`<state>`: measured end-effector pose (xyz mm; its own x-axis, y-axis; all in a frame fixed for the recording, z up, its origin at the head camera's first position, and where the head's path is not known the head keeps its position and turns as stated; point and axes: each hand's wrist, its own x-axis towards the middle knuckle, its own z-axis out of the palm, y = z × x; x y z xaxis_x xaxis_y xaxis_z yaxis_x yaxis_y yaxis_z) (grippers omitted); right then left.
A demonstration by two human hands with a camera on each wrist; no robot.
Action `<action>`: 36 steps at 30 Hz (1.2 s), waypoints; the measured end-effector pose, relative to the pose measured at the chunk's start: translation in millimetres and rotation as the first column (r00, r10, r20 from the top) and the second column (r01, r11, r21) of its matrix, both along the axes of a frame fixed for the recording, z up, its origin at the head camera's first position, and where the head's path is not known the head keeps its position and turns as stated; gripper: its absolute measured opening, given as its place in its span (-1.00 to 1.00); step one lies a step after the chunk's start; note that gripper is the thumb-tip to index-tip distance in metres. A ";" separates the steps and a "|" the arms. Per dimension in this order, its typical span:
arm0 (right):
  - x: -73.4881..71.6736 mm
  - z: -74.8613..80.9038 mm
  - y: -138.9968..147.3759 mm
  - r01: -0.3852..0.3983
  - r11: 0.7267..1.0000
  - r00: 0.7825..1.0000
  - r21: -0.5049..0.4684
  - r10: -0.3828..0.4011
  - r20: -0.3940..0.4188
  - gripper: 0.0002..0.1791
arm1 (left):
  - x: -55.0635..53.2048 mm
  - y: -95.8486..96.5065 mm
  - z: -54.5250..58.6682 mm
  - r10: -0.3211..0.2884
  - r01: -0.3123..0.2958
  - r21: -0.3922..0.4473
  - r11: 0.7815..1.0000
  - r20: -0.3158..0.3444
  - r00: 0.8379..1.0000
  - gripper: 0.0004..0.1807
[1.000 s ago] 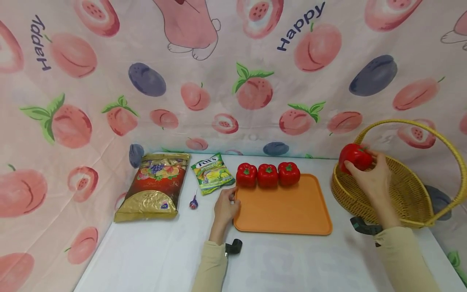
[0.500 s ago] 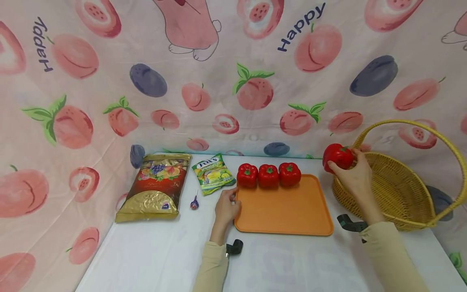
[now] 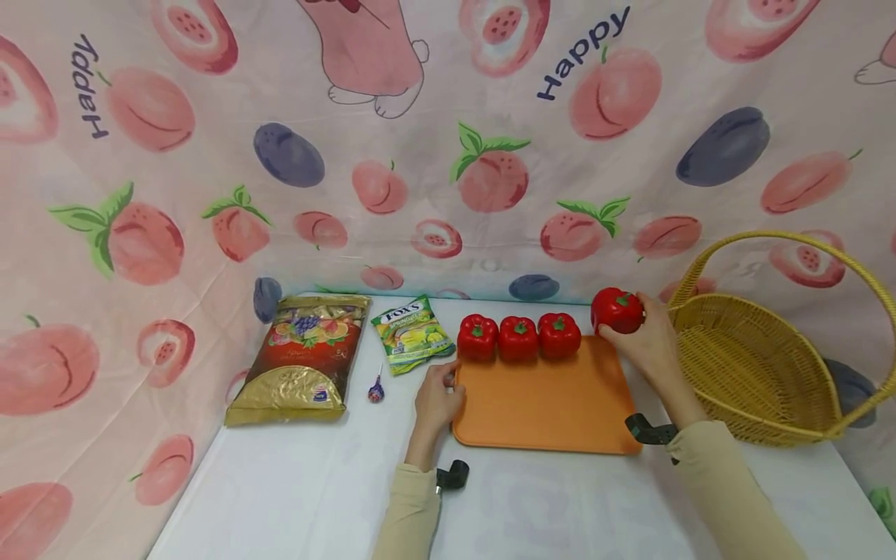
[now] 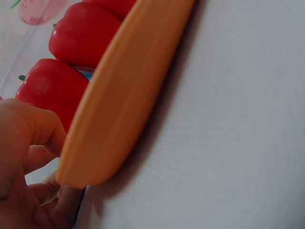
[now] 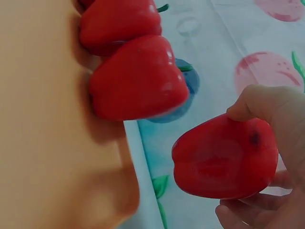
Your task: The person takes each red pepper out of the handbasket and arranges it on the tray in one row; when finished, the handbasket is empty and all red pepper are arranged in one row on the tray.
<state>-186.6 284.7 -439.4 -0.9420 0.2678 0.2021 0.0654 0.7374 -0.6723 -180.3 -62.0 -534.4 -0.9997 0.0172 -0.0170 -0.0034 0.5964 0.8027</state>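
Note:
My right hand point(image 3: 651, 334) grips a red bell pepper point(image 3: 617, 311) with its thumb and fingers, in the air by the far right corner of the orange tray point(image 3: 546, 412). Seen from the right wrist, this held pepper point(image 5: 224, 160) is apart from the row of peppers. Three more red bell peppers point(image 3: 518, 338) stand side by side along the tray's far edge, stems up. With curled fingers my left hand point(image 3: 437, 397) holds the tray's left edge. The left wrist view shows the thumb and fingers of the left hand point(image 4: 28, 157) around the tray's corner.
A yellow wicker basket point(image 3: 763, 365) with a tall handle stands at the right. Left of the tray lie a green Fox's candy bag point(image 3: 411, 334), a lollipop point(image 3: 376, 389) and a large gold and brown bag point(image 3: 301, 358). A fruit-print cloth point(image 3: 448, 155) hangs behind the table.
My right hand has carried the bell pepper left, from over the basket to the tray's far right corner. The left hand still holds the tray's edge.

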 end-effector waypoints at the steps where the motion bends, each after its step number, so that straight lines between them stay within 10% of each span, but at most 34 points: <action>1: -0.8 -1.5 -1.0 -0.006 1.000 1.000 0.007 0.006 -0.007 -0.11 | -0.1 0.2 -0.1 0.000 0.000 -0.001 1.000 0.002 1.000 -0.50; 36: -1.1 -34.5 -14.3 -0.049 0.999 0.996 -0.002 0.049 0.075 -0.08 | 2.3 1.0 2.8 0.000 0.000 -0.005 1.000 0.011 1.000 -0.50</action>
<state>-187.8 270.3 -473.8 -0.9665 0.2207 0.1308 0.0790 0.7411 -0.6667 -178.0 -61.1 -531.7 -0.9995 0.0173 -0.0280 -0.0120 0.6004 0.7996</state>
